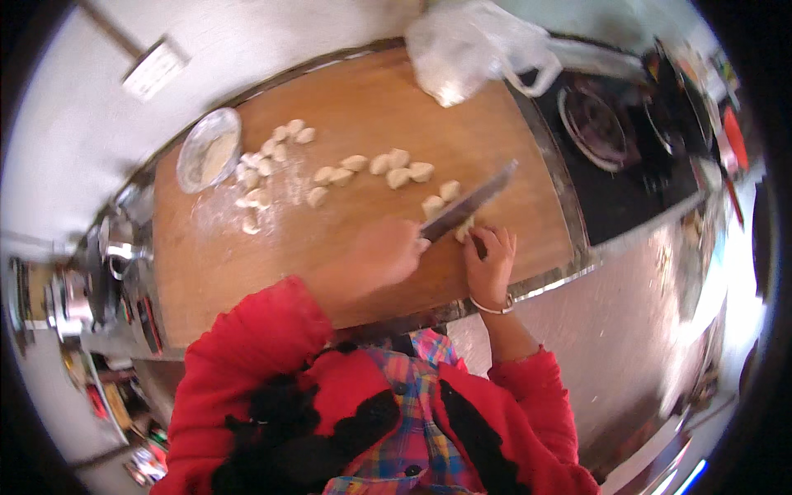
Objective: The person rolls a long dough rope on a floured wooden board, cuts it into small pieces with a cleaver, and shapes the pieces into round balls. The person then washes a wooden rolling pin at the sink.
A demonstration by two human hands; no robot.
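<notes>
My left hand [396, 250], blurred, grips the handle of a kitchen knife [471, 203]. Its broad metal blade slants away to the upper right, over the wooden board [346, 247]. Close to the blade's near side, the fingers of my right hand [492, 257] hold a small piece of dough [464, 230] against the board; they partly hide it. Just beyond the blade lie a few cut dough lumps [433, 205]. More lumps [398, 168] are spread across the middle. At the left, several floured lumps [263, 167] lie on a patch of white flour [281, 198].
A bowl of flour [216, 158] stands at the board's left edge. A white plastic bag [458, 55] covers the far right corner. To the right is a black cooktop with a round burner [593, 127]. Metal pots [114, 241] stand at the far left.
</notes>
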